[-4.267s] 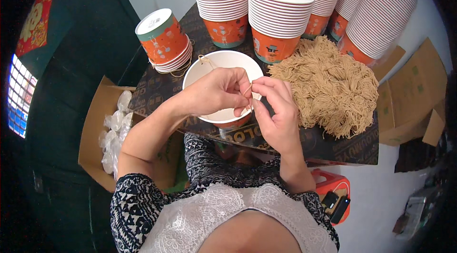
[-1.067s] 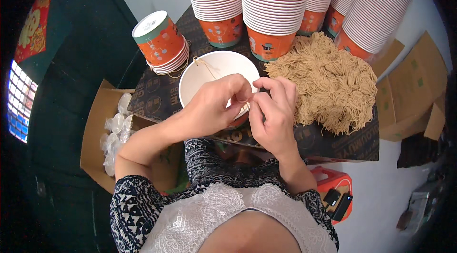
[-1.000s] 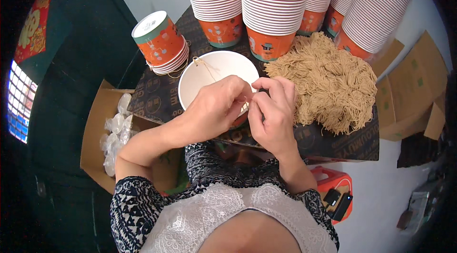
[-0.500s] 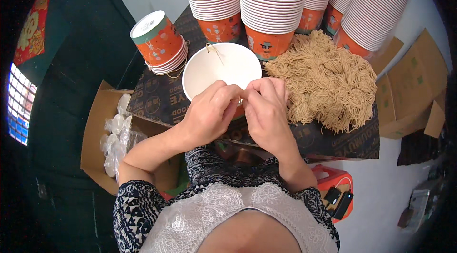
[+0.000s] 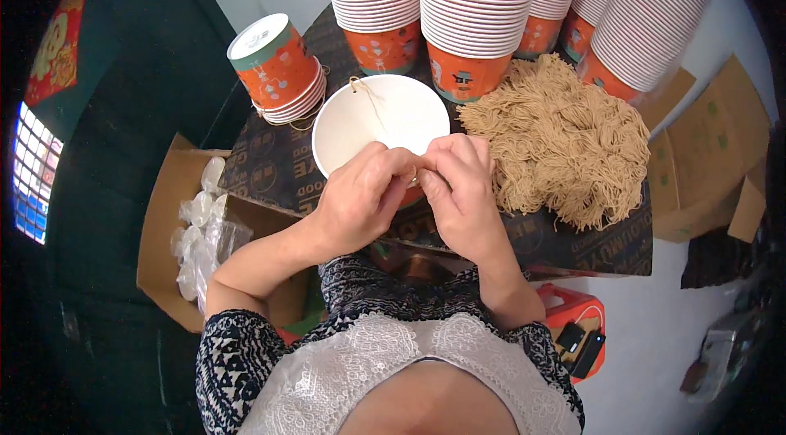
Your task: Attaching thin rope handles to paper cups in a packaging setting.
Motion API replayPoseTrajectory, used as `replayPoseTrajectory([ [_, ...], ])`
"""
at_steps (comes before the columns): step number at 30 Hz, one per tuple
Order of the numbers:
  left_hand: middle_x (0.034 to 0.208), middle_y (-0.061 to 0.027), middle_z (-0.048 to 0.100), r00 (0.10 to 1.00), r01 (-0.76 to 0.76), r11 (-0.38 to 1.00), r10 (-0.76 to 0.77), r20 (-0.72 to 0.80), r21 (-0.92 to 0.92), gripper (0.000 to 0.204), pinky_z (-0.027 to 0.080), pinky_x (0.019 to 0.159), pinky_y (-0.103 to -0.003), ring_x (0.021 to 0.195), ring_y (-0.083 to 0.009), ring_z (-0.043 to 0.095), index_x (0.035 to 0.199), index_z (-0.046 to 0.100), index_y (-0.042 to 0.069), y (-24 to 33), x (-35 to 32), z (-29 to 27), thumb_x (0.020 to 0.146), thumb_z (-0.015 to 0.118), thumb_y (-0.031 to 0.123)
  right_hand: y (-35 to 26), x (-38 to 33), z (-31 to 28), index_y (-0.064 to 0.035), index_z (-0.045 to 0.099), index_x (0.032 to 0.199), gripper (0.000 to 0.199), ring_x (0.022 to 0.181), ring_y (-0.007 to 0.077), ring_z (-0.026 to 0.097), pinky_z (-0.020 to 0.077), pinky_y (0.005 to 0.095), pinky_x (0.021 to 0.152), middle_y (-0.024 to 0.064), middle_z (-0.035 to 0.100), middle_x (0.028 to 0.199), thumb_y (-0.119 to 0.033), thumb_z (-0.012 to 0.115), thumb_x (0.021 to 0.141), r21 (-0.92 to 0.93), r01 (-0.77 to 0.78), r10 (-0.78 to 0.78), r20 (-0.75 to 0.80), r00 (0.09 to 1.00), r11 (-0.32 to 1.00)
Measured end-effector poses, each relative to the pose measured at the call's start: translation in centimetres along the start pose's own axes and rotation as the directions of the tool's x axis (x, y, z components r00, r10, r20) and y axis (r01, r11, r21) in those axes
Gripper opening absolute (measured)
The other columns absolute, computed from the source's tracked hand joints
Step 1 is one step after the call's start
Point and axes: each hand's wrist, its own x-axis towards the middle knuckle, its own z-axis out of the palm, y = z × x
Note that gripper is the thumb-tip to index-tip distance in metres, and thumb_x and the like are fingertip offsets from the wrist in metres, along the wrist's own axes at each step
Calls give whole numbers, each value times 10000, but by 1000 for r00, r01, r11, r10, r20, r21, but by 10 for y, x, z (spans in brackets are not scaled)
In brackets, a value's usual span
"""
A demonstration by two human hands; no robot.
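Note:
An orange paper bucket (image 5: 344, 128), white inside, stands upright on the dark table in front of me. Thin tan string (image 5: 366, 91) is looped through its far left rim, and a strand trails down the inner wall. At the near right rim, my left hand (image 5: 364, 189) and my right hand (image 5: 460, 189) meet with fingertips pinched together. A short bit of string seems to show between them; the fingers cover most of it. Right of my right hand lies a big heap of tan strings (image 5: 565, 140).
Tall stacks of orange paper buckets (image 5: 475, 22) line the table's back. Upside-down buckets (image 5: 278, 67) with string stand at the left. A cardboard box (image 5: 160, 247) of clear plastic pieces is below left; another cardboard box (image 5: 708, 153) is at right. A red stool (image 5: 594, 312) holds small black devices.
Both hands stay pinched at the near rim, with only small finger movements. The right fingers have shifted slightly. The whole view has moved a little.

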Motion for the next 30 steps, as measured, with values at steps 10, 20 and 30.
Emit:
replayPoseTrajectory([
  [10,804,-103,569,996,92,992,-93,-14,-85,375,502,578,-342,689,-253,622,1102,544,27,-2,-4,2,783,677,-118,5,-1,2,-44,656,889,35,983,277,476,361,399,857,55,597,979,-58,648,857,89,-7,11,-46,999,996],
  [20,863,-99,597,991,130,990,-128,36,-57,336,581,635,-277,761,-177,688,1091,571,3,-2,-5,1,803,685,-127,1,0,-2,-49,651,865,100,995,272,485,382,388,892,57,605,969,-5,691,786,101,-35,36,-10,999,994],
  [30,816,-107,566,985,173,980,-170,36,-96,271,502,591,-351,709,-276,616,965,545,24,-1,-4,0,777,698,-99,5,0,2,-54,636,869,127,976,282,494,392,390,881,67,600,964,8,696,776,109,-5,10,-42,999,994],
])
